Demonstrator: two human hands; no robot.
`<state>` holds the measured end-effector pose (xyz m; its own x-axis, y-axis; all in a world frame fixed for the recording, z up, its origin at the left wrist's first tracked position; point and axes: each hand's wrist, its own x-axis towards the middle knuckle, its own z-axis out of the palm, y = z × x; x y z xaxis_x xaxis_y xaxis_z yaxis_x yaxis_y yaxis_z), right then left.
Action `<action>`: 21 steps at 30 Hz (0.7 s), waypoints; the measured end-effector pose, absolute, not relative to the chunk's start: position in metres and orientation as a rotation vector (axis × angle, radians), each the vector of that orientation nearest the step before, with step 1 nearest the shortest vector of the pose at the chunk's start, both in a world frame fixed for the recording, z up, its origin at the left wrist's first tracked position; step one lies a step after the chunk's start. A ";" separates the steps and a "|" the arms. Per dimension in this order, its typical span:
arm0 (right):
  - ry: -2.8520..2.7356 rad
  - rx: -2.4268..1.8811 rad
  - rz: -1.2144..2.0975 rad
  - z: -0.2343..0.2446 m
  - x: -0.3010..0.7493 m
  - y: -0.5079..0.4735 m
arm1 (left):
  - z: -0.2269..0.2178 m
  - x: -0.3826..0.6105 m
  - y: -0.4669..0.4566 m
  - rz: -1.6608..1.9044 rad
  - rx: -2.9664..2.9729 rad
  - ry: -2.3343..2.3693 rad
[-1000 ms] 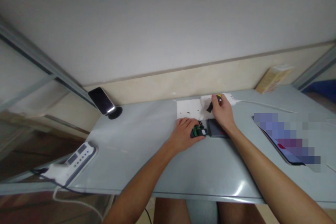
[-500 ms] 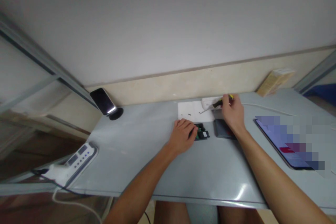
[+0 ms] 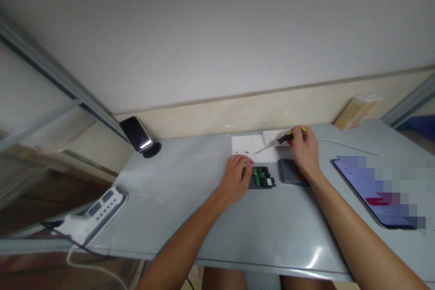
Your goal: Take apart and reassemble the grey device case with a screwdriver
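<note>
Right hand (image 3: 306, 152) closed around screwdriver (image 3: 286, 136), shaft angled down-left over white paper (image 3: 240, 143). Left hand (image 3: 235, 176) half-curled over left end of green circuit board (image 3: 258, 176) (can't tell if it's gripping); board lies on table (image 3: 190, 167), just nearside of paper.

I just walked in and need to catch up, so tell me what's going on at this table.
A person's right hand holds a screwdriver, its tip over white paper where small dark pieces lie. The left hand is on the left end of a green circuit board. A dark case lies to the board's right. Whether the tip touches the paper is unclear.
</note>
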<state>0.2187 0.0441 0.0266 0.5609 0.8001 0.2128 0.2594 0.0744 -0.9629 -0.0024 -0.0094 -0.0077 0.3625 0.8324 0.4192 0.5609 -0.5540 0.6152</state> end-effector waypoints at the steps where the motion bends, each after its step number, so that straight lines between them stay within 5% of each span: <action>1: -0.926 -1.442 0.580 0.028 0.217 0.044 | -0.009 -0.003 -0.008 1.057 2.227 1.270; 7: -0.872 -1.325 0.791 0.034 0.203 0.037 | -0.011 -0.003 -0.004 1.155 2.144 1.376; 21: -0.942 -1.292 0.722 0.026 0.199 0.039 | -0.016 -0.006 0.002 1.318 2.141 1.273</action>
